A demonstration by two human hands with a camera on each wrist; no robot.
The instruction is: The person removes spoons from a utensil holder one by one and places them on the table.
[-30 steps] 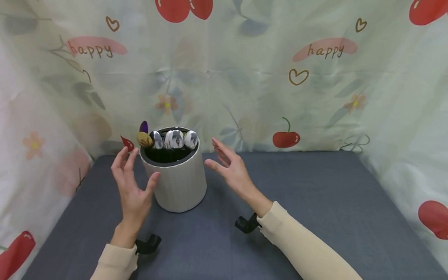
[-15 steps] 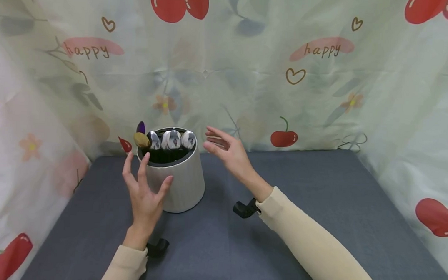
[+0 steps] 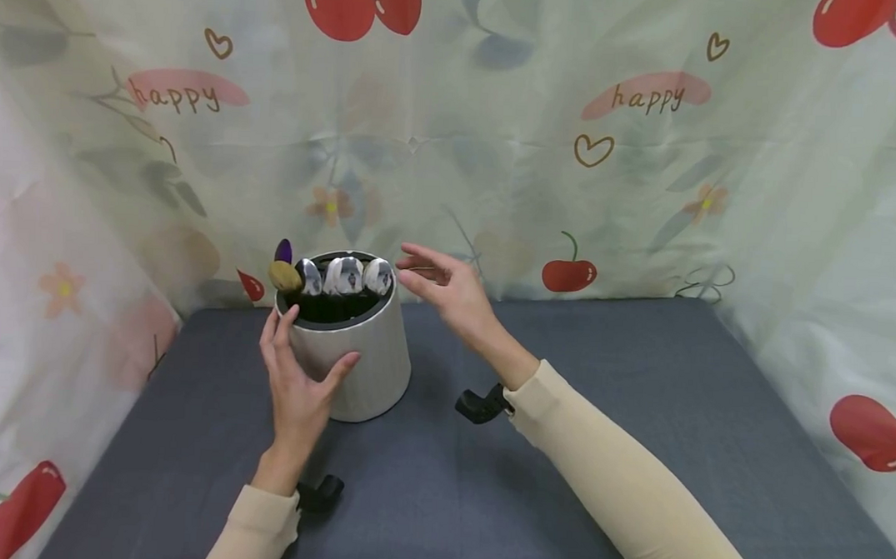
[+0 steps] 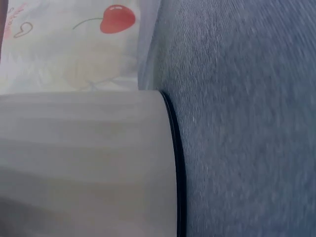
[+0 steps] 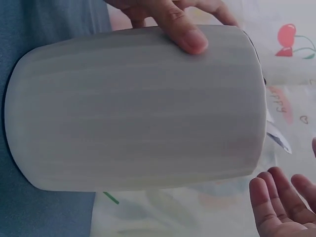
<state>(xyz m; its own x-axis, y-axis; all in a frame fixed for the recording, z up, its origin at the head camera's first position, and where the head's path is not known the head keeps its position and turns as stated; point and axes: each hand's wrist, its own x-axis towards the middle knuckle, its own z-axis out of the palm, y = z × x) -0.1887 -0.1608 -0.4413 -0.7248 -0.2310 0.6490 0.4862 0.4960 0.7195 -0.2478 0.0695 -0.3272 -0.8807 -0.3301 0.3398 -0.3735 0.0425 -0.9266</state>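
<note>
A white, faintly ribbed utensil holder (image 3: 372, 376) with a dark inner rim stands upright on the table. Several silver spoon heads (image 3: 345, 277) stick up from it, beside a gold one (image 3: 285, 277) and a purple one (image 3: 284, 251) at the left. My left hand (image 3: 300, 390) holds the holder's left side, fingers at the rim and thumb across the front; the right wrist view shows that thumb (image 5: 190, 39) lying on the wall. With fingers loosely bent, my right hand (image 3: 455, 296) hovers at the right rim near the rightmost silver spoon (image 3: 378, 276), holding nothing.
A dark grey cloth (image 3: 599, 436) covers the table. Behind and at both sides hangs a pale curtain (image 3: 471, 105) printed with cherries, hearts and flowers. Black wrist mounts (image 3: 480, 404) stick out from both wrists.
My left hand has moved right onto the holder's side and now grips it. My right hand has risen and shifted left toward the rim. The holder and spoons have stayed in place.
</note>
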